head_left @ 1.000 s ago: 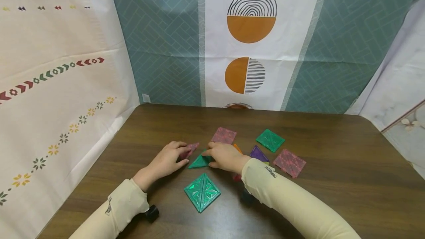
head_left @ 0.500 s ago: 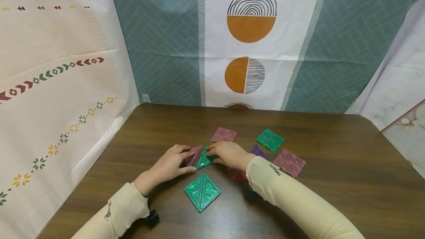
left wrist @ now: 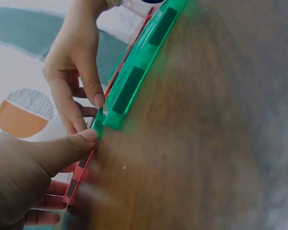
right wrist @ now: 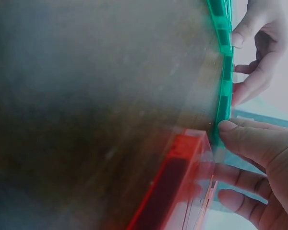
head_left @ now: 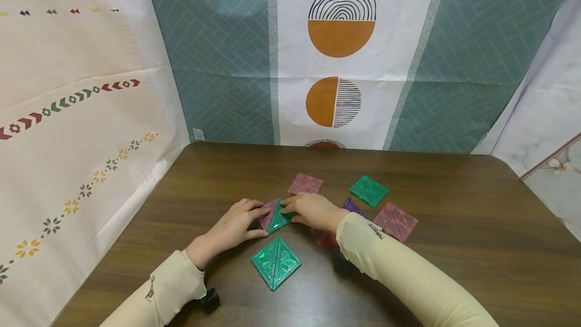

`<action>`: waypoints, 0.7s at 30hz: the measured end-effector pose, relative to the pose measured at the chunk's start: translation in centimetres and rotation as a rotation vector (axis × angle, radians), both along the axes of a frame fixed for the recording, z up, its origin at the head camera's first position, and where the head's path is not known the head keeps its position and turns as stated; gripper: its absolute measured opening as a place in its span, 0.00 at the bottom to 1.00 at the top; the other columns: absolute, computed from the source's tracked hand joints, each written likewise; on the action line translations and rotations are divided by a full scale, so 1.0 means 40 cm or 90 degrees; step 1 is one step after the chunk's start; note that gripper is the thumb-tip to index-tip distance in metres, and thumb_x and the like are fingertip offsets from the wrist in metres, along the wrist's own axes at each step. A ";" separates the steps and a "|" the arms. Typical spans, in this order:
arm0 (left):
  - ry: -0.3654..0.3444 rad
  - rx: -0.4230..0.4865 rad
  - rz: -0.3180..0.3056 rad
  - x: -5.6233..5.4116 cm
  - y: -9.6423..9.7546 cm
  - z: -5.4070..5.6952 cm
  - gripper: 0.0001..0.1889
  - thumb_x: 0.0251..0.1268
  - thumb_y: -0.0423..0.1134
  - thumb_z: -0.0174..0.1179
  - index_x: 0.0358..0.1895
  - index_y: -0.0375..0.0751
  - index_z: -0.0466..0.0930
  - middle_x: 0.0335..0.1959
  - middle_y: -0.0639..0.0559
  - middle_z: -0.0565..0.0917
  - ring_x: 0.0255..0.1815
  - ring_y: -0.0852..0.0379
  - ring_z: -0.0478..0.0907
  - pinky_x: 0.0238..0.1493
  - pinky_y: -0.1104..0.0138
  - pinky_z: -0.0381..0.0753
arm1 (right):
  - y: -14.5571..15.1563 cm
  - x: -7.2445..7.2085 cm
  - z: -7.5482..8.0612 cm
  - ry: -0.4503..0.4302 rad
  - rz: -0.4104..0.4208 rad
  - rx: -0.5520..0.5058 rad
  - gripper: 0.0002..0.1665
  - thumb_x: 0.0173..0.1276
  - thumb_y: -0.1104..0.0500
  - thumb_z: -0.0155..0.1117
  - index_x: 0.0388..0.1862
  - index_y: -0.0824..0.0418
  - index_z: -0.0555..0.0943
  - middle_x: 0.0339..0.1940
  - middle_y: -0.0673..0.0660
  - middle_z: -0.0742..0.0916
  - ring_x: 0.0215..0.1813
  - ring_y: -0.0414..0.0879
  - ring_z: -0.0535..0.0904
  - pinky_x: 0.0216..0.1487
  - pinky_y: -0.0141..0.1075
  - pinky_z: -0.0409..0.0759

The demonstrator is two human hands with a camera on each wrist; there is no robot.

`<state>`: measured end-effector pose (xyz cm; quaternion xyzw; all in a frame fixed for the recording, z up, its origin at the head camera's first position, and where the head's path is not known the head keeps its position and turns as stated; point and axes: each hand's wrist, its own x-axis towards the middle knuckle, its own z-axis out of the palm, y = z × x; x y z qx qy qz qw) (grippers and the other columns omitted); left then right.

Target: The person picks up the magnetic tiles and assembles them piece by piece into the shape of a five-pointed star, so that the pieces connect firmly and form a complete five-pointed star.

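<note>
My left hand point(head_left: 232, 226) pinches a translucent pink-red triangular magnetic tile point(head_left: 268, 215) lying on the wooden table point(head_left: 218, 175). Beside it, my right hand point(head_left: 315, 211) grips a green triangular magnetic tile point(head_left: 278, 222); its fingers hide part of that tile. The long edges of the two triangles meet. In the left wrist view, the left thumb point(left wrist: 84, 139) lies at the near corner where green and red come together. The right thumb point(right wrist: 230, 129) is against the green tile's edge in the right wrist view. Two green triangles placed together form a diamond point(head_left: 276, 263) just in front.
A pink-red square point(head_left: 305, 184) lies behind the hands. To the right are a green square point(head_left: 369, 191), another pink-red square point(head_left: 395, 222) and a purple triangle point(head_left: 353, 207). A red tile point(head_left: 325, 238) is partly hidden beneath the right wrist.
The green triangle has turned more upright and shifted slightly right. The red triangle has moved right, and the gap between them has closed. The right forearm has shifted slightly right.
</note>
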<state>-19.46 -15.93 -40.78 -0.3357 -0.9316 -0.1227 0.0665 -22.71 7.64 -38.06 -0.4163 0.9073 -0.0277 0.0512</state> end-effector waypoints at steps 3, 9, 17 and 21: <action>-0.004 -0.001 0.000 0.000 0.002 0.003 0.31 0.55 0.51 0.68 0.60 0.38 0.78 0.57 0.42 0.79 0.58 0.45 0.73 0.59 0.51 0.74 | 0.000 0.001 0.001 0.003 -0.001 0.002 0.21 0.68 0.55 0.63 0.60 0.51 0.80 0.67 0.50 0.78 0.70 0.49 0.71 0.66 0.43 0.74; -0.009 0.010 -0.004 0.002 0.013 0.024 0.32 0.55 0.53 0.69 0.61 0.40 0.76 0.58 0.42 0.78 0.60 0.44 0.72 0.61 0.49 0.73 | 0.005 0.012 0.017 -0.024 -0.008 -0.031 0.22 0.68 0.54 0.63 0.61 0.53 0.79 0.67 0.53 0.77 0.70 0.50 0.71 0.65 0.43 0.74; 0.043 0.027 -0.001 0.011 0.051 0.090 0.33 0.54 0.53 0.69 0.62 0.40 0.75 0.59 0.42 0.78 0.61 0.43 0.73 0.63 0.48 0.72 | 0.036 0.026 0.064 -0.020 -0.028 -0.097 0.22 0.68 0.53 0.63 0.60 0.55 0.79 0.64 0.57 0.79 0.66 0.51 0.74 0.63 0.45 0.76; 0.082 0.024 0.011 0.012 0.069 0.117 0.34 0.55 0.54 0.68 0.62 0.40 0.74 0.60 0.42 0.77 0.62 0.44 0.73 0.63 0.49 0.72 | 0.057 0.032 0.087 -0.010 -0.047 -0.111 0.23 0.67 0.53 0.64 0.60 0.57 0.79 0.62 0.57 0.80 0.61 0.50 0.78 0.60 0.45 0.78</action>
